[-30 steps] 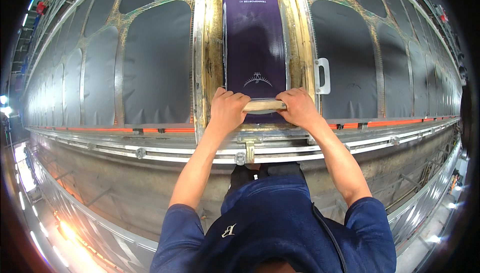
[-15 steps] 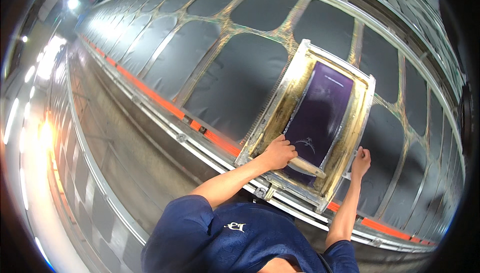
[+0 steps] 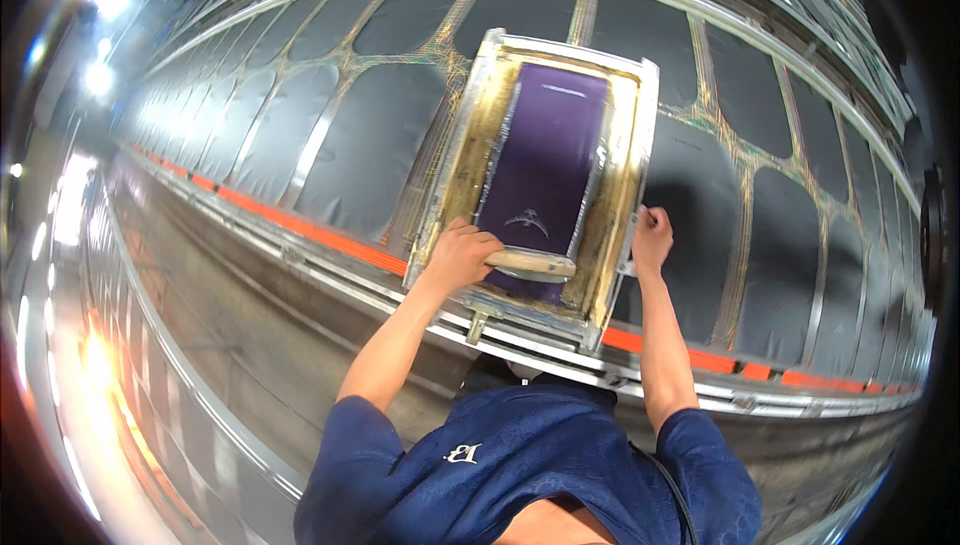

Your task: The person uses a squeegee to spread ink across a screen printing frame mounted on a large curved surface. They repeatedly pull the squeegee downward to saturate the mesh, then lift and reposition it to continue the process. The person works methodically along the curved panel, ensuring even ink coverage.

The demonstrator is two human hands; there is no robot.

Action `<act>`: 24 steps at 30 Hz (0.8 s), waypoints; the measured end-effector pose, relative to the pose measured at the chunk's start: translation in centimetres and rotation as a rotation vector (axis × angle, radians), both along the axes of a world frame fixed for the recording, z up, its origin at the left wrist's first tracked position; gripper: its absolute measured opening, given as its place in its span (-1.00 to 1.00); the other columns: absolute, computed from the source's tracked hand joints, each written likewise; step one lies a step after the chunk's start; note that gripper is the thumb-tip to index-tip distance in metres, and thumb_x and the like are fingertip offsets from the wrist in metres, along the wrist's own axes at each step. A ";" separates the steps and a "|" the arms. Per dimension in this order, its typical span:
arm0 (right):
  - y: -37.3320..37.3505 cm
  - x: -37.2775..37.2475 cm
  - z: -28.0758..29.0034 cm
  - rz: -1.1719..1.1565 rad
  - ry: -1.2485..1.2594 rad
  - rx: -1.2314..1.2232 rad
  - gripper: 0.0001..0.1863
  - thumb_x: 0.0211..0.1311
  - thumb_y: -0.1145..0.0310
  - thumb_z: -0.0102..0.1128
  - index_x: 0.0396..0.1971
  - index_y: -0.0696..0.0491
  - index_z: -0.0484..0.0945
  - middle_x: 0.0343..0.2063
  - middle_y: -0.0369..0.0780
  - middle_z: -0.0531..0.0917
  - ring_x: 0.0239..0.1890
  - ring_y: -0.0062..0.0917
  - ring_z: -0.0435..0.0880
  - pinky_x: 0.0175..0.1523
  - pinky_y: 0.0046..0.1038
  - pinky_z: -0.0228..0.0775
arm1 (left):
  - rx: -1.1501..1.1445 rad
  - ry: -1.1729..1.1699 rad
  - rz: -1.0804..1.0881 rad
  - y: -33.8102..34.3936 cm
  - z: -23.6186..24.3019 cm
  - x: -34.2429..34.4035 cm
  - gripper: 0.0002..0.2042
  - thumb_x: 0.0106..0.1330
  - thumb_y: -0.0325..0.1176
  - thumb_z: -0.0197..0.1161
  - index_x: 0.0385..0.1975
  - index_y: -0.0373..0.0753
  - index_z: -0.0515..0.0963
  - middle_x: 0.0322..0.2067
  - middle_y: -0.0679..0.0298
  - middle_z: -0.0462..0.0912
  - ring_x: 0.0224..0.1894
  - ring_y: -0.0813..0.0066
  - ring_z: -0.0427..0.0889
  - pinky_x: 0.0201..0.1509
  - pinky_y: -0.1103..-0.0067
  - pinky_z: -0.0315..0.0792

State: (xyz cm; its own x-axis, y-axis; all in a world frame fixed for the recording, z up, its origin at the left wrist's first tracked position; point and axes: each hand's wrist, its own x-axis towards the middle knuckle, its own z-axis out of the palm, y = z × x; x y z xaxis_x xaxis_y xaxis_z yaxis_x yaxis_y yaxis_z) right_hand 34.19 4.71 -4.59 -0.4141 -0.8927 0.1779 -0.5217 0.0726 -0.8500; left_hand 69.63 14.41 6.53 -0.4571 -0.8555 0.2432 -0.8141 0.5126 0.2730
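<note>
A rectangular printing screen (image 3: 628,95) with a pale metal frame lies across the near row of dark panels. Its mesh shows a long purple area (image 3: 550,145) with a small crescent-shaped motif toward the near end, and yellowish-brown borders around it. My left hand (image 3: 462,253) is closed around the left end of a wooden-handled squeegee (image 3: 535,263), which lies crosswise near the screen's near end. At the frame's right side, my right hand (image 3: 652,235) has its fingers curled in against the outer edge, by a small metal piece; what they grip is mostly hidden.
A long table bears rows of dark rounded panels (image 3: 380,145) parted by multicoloured streaked strips. Along its near side run a metal rail (image 3: 330,280) and an orange-red strip (image 3: 300,225). Another long table (image 3: 190,385) stands at the left across a walkway.
The view has turned, so the table, screen and both hands appear farther left and higher. Relative to the screen, the squeegee and both hands have hardly moved.
</note>
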 end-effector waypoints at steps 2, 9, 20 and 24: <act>-0.2 3.2 0.3 -0.008 -0.013 0.007 -0.71 0.33 0.19 0.27 -0.40 0.12 0.54 -0.51 -0.09 0.63 -0.40 -0.19 0.66 -0.21 -0.25 0.46 | -0.027 -0.048 -0.001 1.5 0.3 3.2 -0.71 -0.17 -0.38 0.45 -0.35 -0.04 0.68 -0.34 0.44 0.73 -0.27 0.34 0.67 -0.05 0.39 0.41; -0.4 7.3 1.3 -0.076 0.048 0.055 -0.72 0.34 0.18 0.26 -0.38 0.11 0.54 -0.52 -0.12 0.63 -0.44 -0.20 0.66 -0.25 -0.26 0.46 | 0.001 -0.095 -0.085 6.2 -2.1 8.2 -0.55 -0.23 -0.46 0.40 -0.19 -0.09 0.65 -0.14 0.45 0.72 -0.25 0.39 0.62 -0.04 0.36 0.37; -1.2 6.4 1.3 0.019 0.242 0.334 -0.73 0.34 0.18 0.26 -0.36 0.09 0.57 -0.53 -0.10 0.65 -0.40 -0.10 0.66 -0.21 -0.21 0.48 | -0.092 -0.019 -0.080 -8.1 -5.3 7.7 -0.64 -0.13 -0.51 0.35 -0.24 -0.11 0.63 -0.18 0.41 0.73 -0.27 0.36 0.63 -0.06 0.35 0.36; -7.0 6.2 4.4 0.182 0.357 0.288 -0.72 0.29 0.16 0.34 -0.26 0.10 0.63 -0.36 -0.10 0.70 -0.28 -0.18 0.69 -0.10 -0.20 0.51 | -0.164 -0.011 -0.115 -22.0 -6.8 7.4 -0.69 0.00 -0.52 0.33 -0.20 -0.07 0.66 -0.15 0.41 0.75 -0.27 0.38 0.64 -0.03 0.38 0.36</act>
